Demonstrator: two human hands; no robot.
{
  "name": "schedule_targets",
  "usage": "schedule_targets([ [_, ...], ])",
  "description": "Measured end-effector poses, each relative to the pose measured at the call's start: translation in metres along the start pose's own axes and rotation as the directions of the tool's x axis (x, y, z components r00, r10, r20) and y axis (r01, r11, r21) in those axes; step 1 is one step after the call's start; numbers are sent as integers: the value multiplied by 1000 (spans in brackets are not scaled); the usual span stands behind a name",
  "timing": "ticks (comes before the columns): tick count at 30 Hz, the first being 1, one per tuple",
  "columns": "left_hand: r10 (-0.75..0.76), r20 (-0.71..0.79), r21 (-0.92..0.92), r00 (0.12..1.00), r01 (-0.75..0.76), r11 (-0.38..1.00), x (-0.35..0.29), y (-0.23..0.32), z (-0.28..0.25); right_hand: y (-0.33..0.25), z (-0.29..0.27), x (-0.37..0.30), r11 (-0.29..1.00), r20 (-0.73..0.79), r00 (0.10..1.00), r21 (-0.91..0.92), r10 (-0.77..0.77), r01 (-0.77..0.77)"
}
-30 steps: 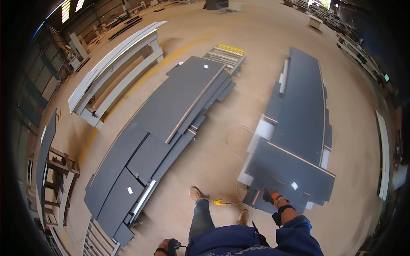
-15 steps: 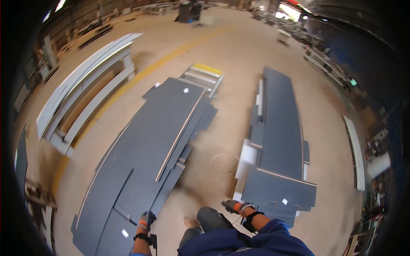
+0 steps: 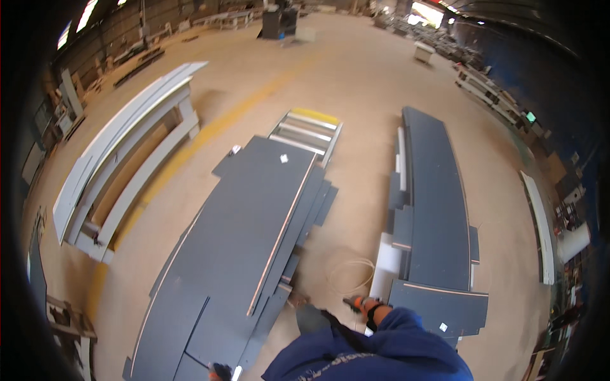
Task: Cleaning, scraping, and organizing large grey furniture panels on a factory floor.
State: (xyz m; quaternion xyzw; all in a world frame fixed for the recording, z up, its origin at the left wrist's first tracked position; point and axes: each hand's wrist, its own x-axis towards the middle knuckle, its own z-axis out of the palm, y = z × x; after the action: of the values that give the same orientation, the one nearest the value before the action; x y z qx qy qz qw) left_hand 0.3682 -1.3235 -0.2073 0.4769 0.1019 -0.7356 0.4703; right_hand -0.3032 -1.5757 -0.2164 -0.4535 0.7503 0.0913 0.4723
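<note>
My left hand, in a dark glove, shows only in part at the lower edge. It is by the right side of the left stack of dark grey panels, beside a small white patch; whether it touches a panel cannot be told. My right hand, gloved in dark and orange, reaches out near the right stack of dark grey panels. Its fingers look loosely stretched and nothing shows in them, though they are blurred. Thin light-brown edges run along several panels, and each stack bears a small white label.
A roller conveyor with a yellow end juts from under the left stack. Long white panels rest on a frame at the left. A thin loop of strap or cord lies on the floor between the stacks. A dark cabinet stands far off.
The view has shifted, so both panel stacks sit lower and farther right in the picture. My left hand has dropped mostly out at the lower edge. My right hand remains between the stacks.
</note>
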Motion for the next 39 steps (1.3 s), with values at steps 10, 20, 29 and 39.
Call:
schedule_targets([
  [10, 84, -396, 657, 914, 218, 722, -20, 69, 193, -162, -63, 31, 472, 142, 990, 872, 2, -126],
  [20, -119, -542, 764, 832, 547, 342, 35, 76, 47, 104, 218, -186, 516, 202, 861, 728, 467, -451],
  [29, -291, -408, 727, 865, 115, -677, 104, 27, 53, 231, 422, -365, 243, 232, 750, 852, 619, -464],
  [39, -540, -9, 608, 842, -424, -672, 124, -337, 293, 265, 454, -375, 495, 192, 887, 771, 419, -401],
])
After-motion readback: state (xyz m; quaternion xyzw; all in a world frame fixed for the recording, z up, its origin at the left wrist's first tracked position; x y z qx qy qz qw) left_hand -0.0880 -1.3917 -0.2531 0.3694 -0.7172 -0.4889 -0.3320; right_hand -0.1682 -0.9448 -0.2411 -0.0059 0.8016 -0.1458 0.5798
